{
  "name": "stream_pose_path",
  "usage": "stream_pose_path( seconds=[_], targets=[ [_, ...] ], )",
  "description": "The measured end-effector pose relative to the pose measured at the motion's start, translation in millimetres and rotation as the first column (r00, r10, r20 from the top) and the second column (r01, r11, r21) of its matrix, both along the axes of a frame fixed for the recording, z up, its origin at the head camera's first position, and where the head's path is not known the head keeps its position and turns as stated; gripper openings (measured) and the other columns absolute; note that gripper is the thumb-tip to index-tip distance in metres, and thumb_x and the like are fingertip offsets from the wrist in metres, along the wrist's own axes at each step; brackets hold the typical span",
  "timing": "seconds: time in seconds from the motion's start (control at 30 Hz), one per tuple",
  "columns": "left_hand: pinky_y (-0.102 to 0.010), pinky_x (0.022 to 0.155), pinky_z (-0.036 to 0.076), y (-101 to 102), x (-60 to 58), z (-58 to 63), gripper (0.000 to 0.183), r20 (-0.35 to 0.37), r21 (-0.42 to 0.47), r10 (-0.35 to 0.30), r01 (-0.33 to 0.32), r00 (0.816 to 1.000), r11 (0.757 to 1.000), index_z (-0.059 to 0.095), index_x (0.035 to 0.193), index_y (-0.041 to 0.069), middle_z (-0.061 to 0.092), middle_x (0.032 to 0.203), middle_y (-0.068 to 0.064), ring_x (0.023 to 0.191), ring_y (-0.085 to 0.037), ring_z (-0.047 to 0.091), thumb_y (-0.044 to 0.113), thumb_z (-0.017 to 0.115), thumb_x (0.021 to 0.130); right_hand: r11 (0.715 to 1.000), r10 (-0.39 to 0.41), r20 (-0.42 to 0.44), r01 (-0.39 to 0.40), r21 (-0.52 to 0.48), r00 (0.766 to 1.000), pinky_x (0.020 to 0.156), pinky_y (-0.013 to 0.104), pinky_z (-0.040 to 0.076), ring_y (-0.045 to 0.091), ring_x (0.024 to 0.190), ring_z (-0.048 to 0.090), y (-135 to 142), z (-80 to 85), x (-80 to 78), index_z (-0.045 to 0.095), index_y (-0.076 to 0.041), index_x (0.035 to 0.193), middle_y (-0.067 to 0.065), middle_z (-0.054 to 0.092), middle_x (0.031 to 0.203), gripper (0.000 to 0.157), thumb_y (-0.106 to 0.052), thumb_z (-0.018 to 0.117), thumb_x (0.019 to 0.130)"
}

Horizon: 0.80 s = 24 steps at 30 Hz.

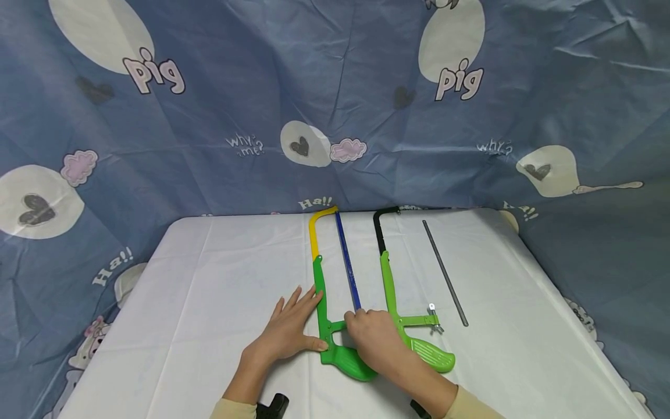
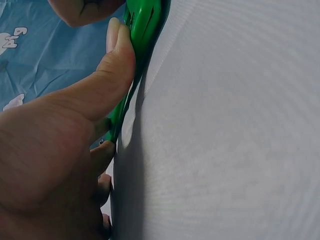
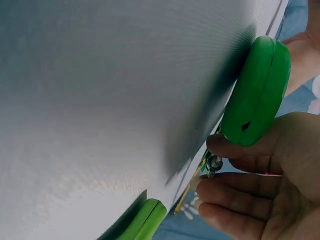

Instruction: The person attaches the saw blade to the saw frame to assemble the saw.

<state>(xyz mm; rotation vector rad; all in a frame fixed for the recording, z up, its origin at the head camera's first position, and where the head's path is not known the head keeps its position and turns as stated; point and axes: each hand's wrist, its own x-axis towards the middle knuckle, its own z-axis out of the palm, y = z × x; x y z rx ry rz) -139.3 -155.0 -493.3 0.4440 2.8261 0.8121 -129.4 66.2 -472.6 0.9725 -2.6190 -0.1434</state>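
A hacksaw [image 1: 322, 305] with a dark green handle and yellow front lies flat on the white table. Its blue blade [image 1: 348, 262] runs from the yellow tip to my right hand. My left hand [image 1: 285, 329] rests against the frame with fingers spread and straight; in the left wrist view its thumb [image 2: 117, 55] presses the green body. My right hand [image 1: 378, 340] is at the blade's near end, partly hiding the frame's short arm. In the right wrist view, its thumb and fingers pinch a metal wing nut [image 3: 214, 162] beyond the green handle [image 3: 257, 90].
To the right lies a second hacksaw [image 1: 388, 279], light green with a black front and no blade fitted. It has a wing nut [image 1: 437, 330] on its short arm. A loose grey blade [image 1: 445, 273] lies farther right. Blue printed cloth [image 1: 335, 105] hangs behind the table.
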Motion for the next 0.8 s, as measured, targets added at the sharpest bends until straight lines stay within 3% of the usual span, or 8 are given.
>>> stream_pose_path(
  seconds=[0.53, 0.8],
  targets=[
    [-0.065, 0.122, 0.006, 1.3, -1.2, 0.2, 0.111, -0.008, -0.007, 0.005, -0.005, 1.000, 1.000, 0.034, 0.156, 0.020, 0.025, 0.166, -0.005, 0.156, -0.035, 0.011, 0.060, 0.082, 0.064, 0.996, 0.020, -0.032, -0.017, 0.082, 0.999, 0.041, 0.025, 0.044, 0.006, 0.047, 0.054, -8.6, 0.7, -2.1, 0.057, -0.015, 0.070, -0.004, 0.055, 0.053, 0.022, -0.010, 0.077, 0.078],
    [-0.065, 0.122, 0.006, 1.3, -0.9, -0.7, 0.111, 0.001, -0.010, 0.006, -0.006, 1.000, 1.000, 0.034, 0.156, 0.020, 0.024, 0.166, -0.004, 0.156, -0.034, 0.011, 0.060, 0.082, 0.064, 0.999, -0.009, 0.023, 0.008, 0.047, 1.000, 0.041, 0.025, 0.043, 0.007, 0.046, 0.053, -8.9, 0.6, -2.1, 0.055, -0.015, 0.069, -0.003, 0.055, 0.053, 0.025, -0.007, 0.076, 0.079]
  ],
)
